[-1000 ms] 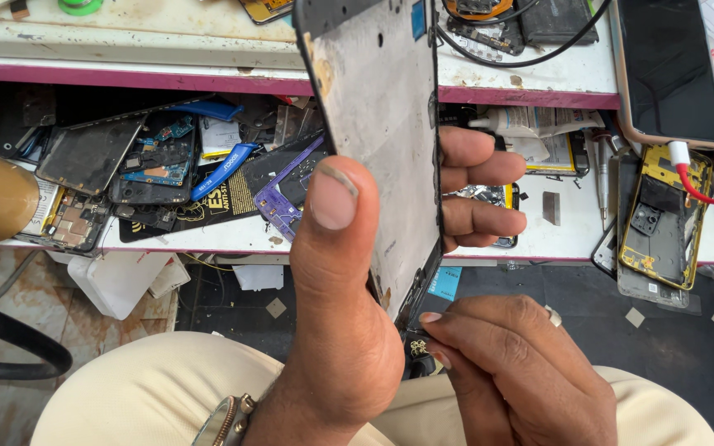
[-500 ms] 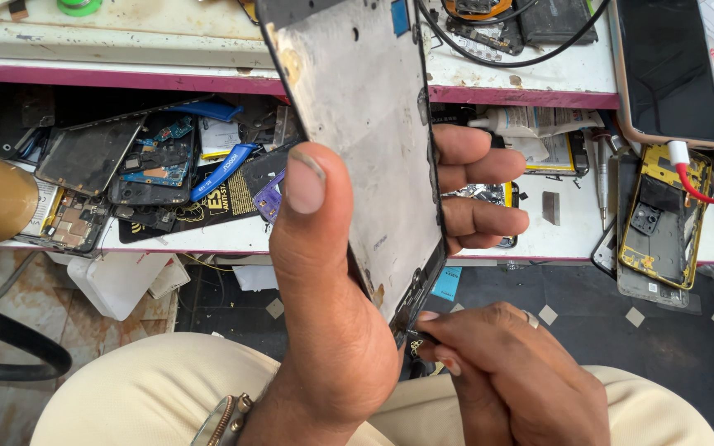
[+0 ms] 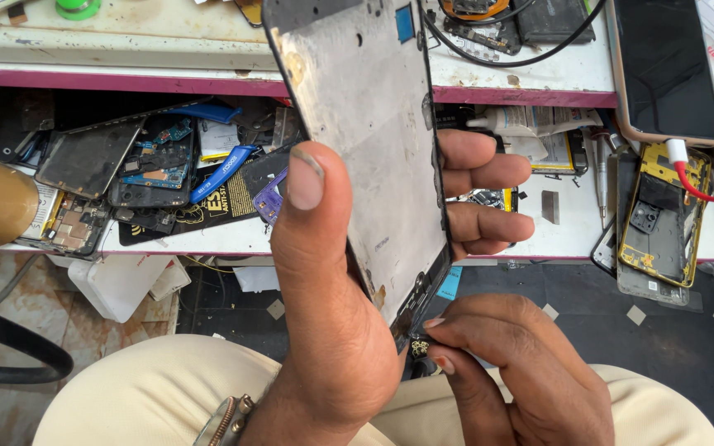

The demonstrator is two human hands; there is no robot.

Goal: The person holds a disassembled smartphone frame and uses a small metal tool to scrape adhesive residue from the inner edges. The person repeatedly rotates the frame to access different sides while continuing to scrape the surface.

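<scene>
Two hands worked one phone screen panel (image 3: 373, 140). The left hand (image 3: 332, 330) clamped it upright, thumb against fingers. The right hand (image 3: 506, 372) pinched its bottom edge.

The phone screen panel (image 3: 365, 140) has tilted further left, its top edge now cropped.

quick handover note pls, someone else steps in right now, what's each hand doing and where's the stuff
Left hand: grips the phone screen panel upright over the lap, bare metal back toward the camera, thumb across that back, fingers wrapped round its right edge.
Right hand: fingertips pinch the small flex connector at the panel's bottom corner.
Around: opened yellow-framed phone on the lower shelf at right, dark phone with red cable above it, loose boards and parts at left.
Done: panel is out of any phone body.
Left: the connector is still attached to the panel.
</scene>
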